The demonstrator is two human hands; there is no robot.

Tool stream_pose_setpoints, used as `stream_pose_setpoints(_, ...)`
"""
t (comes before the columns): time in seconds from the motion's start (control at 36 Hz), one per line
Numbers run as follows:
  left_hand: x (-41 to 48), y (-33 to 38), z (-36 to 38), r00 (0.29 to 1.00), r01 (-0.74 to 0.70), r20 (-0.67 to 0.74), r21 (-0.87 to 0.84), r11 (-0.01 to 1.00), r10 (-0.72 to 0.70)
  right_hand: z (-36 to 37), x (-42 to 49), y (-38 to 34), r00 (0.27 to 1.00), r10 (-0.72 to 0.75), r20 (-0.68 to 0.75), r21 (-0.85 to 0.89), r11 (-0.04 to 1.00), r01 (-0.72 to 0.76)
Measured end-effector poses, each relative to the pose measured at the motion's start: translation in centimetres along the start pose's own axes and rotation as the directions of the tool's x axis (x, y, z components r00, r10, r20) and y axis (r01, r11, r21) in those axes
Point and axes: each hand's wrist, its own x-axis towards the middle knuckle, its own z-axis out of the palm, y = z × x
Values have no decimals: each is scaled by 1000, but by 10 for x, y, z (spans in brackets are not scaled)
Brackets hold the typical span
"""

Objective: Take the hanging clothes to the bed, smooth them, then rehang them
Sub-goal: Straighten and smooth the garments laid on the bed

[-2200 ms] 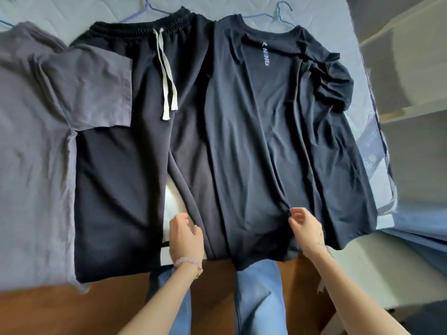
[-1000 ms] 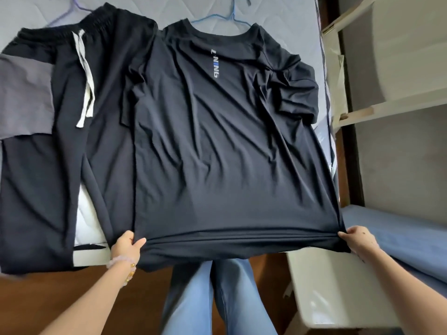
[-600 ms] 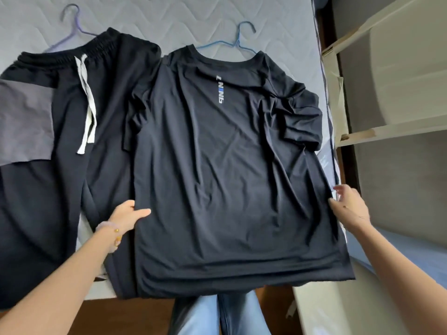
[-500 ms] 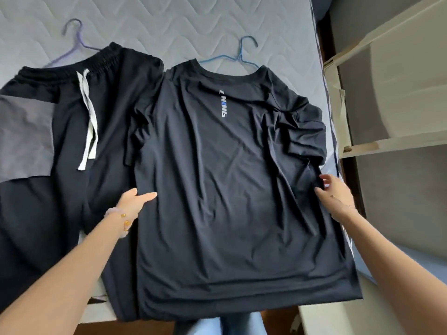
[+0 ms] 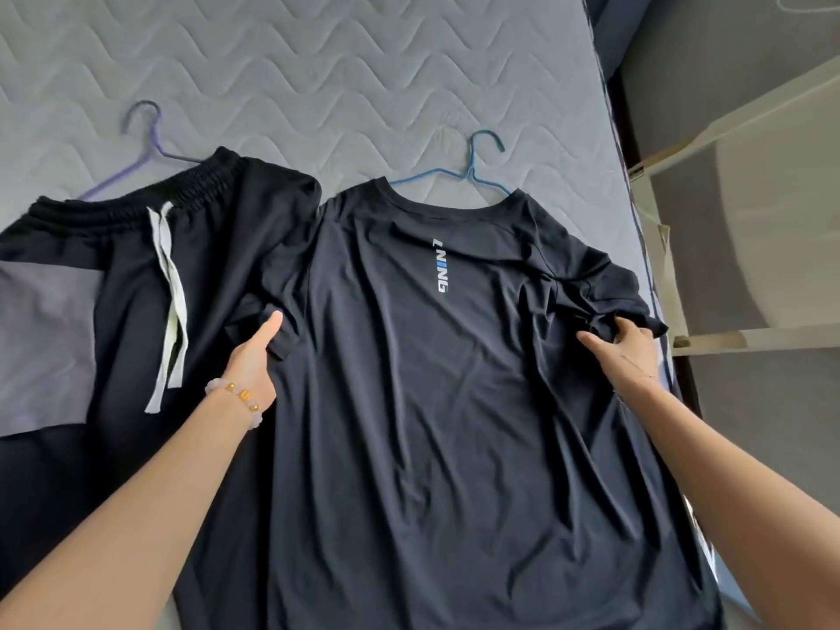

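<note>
The smooth dark T-shirt (image 5: 432,402) lay creased on the wavy-quilted mattress (image 5: 318,75). The right hand (image 5: 629,352) gripped its bunched sleeve (image 5: 604,288); the left hand (image 5: 252,361) lay at the other sleeve (image 5: 254,311), fingers hidden, grip unclear.

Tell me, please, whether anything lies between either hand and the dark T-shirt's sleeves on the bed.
Nothing visible does. The left hand touches the left sleeve at its edge, and the right hand grips the bunched right sleeve. The black trousers lie partly under the T-shirt, not over it.
</note>
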Motion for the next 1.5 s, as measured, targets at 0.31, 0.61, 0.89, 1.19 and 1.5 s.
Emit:
stream_pose_setpoints(0.31, 7, 29, -8, 963, -182, -224, -119, 976, 153, -62, 45, -11, 970, 238, -44, 623, 766, -160)
stream_pose_setpoints(0.61, 9, 30, -16, 974, -114, -208, -107, 988, 90, -107, 83, 18, 954, 293, 55, 729, 641, -239)
stream_pose_setpoints(0.89, -17, 24, 20, 508, -338, -404, 719, 607, 761, -64, 73, 1, 973, 225, -58, 387, 903, -186)
stream_pose_setpoints(1.19, -33, 19, 249, 486, -730, 701, 654, -199, 522, -52, 87, 28, 916, 400, 15, 473, 805, -359)
stream_pose_setpoints(1.5, -13, -5, 389, 381, -545, 890, 436, -716, 251, -53, 106, 34, 907, 374, 194, 666, 628, -401)
